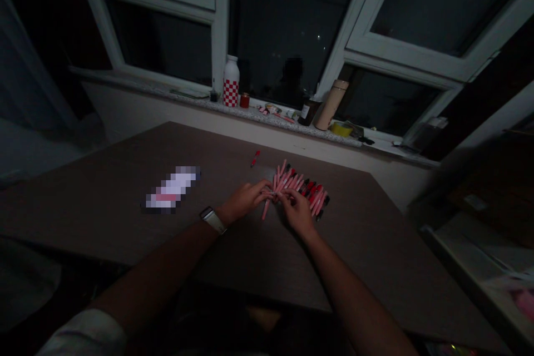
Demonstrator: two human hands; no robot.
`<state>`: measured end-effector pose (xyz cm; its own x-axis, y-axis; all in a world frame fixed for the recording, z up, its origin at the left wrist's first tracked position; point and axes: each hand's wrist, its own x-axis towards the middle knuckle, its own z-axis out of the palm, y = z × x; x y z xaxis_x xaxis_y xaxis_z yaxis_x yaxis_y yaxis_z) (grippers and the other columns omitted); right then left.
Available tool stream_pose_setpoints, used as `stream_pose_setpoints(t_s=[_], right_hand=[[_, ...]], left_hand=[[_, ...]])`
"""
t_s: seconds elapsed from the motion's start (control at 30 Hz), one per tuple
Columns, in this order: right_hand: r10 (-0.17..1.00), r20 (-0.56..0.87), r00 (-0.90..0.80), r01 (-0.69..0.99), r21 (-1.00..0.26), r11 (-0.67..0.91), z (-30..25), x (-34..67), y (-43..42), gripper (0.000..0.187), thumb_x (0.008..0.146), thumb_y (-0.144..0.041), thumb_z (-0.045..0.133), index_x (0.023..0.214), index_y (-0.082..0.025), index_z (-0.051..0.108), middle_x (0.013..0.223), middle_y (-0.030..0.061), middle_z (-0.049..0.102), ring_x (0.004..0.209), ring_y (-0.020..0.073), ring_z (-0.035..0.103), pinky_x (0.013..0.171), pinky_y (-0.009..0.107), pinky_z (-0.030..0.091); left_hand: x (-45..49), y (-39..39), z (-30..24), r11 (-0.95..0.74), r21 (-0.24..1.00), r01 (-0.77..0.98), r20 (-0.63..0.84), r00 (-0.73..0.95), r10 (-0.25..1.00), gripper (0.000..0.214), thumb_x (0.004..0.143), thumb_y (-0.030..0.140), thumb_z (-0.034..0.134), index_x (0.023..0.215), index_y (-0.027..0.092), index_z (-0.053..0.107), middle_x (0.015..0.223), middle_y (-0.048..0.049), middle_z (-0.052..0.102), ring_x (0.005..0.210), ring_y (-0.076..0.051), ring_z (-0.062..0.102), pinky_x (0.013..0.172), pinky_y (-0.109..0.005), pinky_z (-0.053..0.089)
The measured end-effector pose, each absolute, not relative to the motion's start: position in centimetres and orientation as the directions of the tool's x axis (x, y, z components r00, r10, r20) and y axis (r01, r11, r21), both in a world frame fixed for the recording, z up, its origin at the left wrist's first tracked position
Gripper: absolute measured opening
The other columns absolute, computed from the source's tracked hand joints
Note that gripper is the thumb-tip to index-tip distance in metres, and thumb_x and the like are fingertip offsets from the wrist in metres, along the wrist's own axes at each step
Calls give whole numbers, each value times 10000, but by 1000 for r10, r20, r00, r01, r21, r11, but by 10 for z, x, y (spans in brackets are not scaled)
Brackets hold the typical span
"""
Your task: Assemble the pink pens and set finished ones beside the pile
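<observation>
A heap of pink, red and black pens [317,196] lies on the dark table [175,267], in front of and beside my hands. My left hand [245,201], with a watch on its wrist, is closed in a pinch at the near left of the heap. Opposite it, my right hand [298,214] pinches too. Between the fingertips runs a slim pink pen [271,193], held from both ends; its detail is dim. Just below the fingers a pink pen [265,210] sticks out toward me. One red pen [255,159] lies apart, beyond my left hand.
A phone-like slab with a blurred bright screen [171,190] lies on the table to the left. Along the windowsill [254,115] stand a white-and-red checked bottle [231,82], a small red jar [244,100], a dark jar [307,111], a tan flask [332,104] and a yellow item [341,130].
</observation>
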<state>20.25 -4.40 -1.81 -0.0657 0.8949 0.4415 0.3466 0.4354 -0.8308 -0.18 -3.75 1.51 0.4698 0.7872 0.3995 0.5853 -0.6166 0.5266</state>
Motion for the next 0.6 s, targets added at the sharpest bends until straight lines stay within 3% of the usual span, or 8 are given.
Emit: stream_pose_setpoints(t_s=[0.33,0.6], right_hand=[[883,451,-130,371,-804,465,-15,200,-49,272,882,-438,627,943,-188,717,823,45,714,658,177,602,612,271,437],[946,311,-92,229,-918,324,-18,196,-46,311,818,-497,658,897,-198,688,676,-1,627,514,138,497,484,250,356]], left_hand=[[0,-36,13,-634,492,597,382,506,773,320,977,422,531,1222,223,578,1033,-54,741,921,-210,703,761,-263,483],[1,-33,8,-613,619,490,390,487,782,399,929,466,598,1243,220,577,971,-41,751,898,-206,710,757,-260,501]])
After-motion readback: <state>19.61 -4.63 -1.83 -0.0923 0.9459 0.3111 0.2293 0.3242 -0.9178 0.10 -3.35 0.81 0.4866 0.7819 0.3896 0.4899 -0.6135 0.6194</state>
